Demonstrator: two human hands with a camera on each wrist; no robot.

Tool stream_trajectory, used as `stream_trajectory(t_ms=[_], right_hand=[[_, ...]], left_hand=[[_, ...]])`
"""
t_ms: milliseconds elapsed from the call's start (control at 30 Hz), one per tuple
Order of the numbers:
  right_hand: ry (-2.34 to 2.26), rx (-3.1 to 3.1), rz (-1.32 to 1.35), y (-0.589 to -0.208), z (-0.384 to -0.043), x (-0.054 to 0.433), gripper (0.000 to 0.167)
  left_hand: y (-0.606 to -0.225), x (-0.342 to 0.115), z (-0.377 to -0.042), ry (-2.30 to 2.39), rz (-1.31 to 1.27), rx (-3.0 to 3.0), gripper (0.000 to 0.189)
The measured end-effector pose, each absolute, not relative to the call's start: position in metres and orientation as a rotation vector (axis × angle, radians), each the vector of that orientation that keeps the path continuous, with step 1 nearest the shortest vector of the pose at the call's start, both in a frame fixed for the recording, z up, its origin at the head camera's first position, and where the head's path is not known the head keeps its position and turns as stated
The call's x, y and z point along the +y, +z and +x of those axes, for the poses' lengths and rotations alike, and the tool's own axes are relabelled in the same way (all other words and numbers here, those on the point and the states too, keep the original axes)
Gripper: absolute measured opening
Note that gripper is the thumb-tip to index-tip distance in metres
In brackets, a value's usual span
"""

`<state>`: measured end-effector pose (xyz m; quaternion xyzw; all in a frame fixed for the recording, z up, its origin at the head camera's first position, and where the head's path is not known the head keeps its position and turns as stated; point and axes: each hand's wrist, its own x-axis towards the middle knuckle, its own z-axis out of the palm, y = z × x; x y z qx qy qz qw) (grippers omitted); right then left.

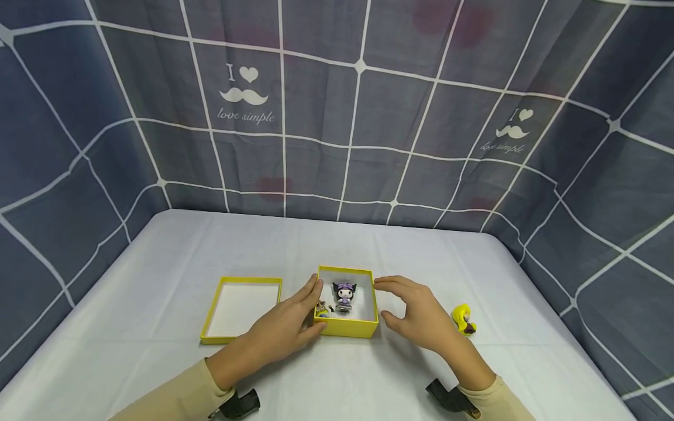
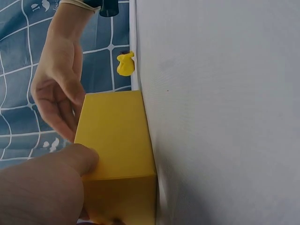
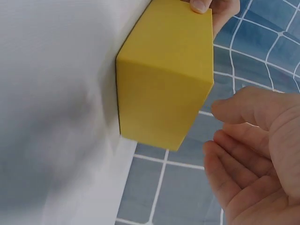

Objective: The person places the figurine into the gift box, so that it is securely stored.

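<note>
Box [image 1: 347, 327]: open on the bench [image 1: 368, 374], 2 figures inside (1 purple).
Left hand [image 1: 286, 327]: grips its left wall, steadying it.
Right hand [image 1: 421, 316]: loosely spread beside it, holding nothing.
Lid [image 1: 213, 316]: upturned, left.

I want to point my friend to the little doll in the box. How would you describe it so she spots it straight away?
Start at the white-covered table, then find the open square yellow cardboard box between the person's two hands. Standing inside it is the small purple-dressed figurine with a black horned hood. Unlike the tiny brown figurine beside it and the yellow-haired figurine lying outside, it is dark-hooded and upright.
</note>
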<state>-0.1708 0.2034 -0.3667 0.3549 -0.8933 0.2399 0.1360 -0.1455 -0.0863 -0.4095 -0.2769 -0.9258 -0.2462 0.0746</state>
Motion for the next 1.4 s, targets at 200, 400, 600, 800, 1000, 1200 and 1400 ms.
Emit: stream_trajectory(t_ms=[200,400,600,800,1000,1200,1400], right_hand=[[0.678,-2.632,0.969,-0.367,-0.165,0.220,0.057],[0.685,-2.640,0.917,-0.368,-0.162,0.238,0.062],[0.686,-2.660,0.846,-0.370,-0.160,0.255,0.065],[0.681,-2.664,0.797,-0.374,-0.160,0.270,0.067],[0.680,-2.729,0.726,-0.377,-0.159,0.284,0.069],[0.632,-2.796,0.637,-0.380,-0.161,0.299,0.070],[0.625,-2.826,0.589,-0.390,-0.162,0.316,0.070]], left_hand=[[-0.409,-0.087,-0.144,-0.735,-0.824,-2.788,0.078],[-0.409,-0.087,-0.143,-0.736,-0.821,-2.798,0.077],[-0.409,-0.088,-0.142,-0.741,-0.812,-2.802,0.077],[-0.410,-0.088,-0.142,-0.746,-0.807,-2.801,0.077],[-0.410,-0.087,-0.143,-0.731,-0.813,-2.797,0.078],[-0.410,-0.086,-0.144,-0.728,-0.824,-2.780,0.077],[-0.408,-0.085,-0.144,-0.744,-0.820,-2.803,0.077]])
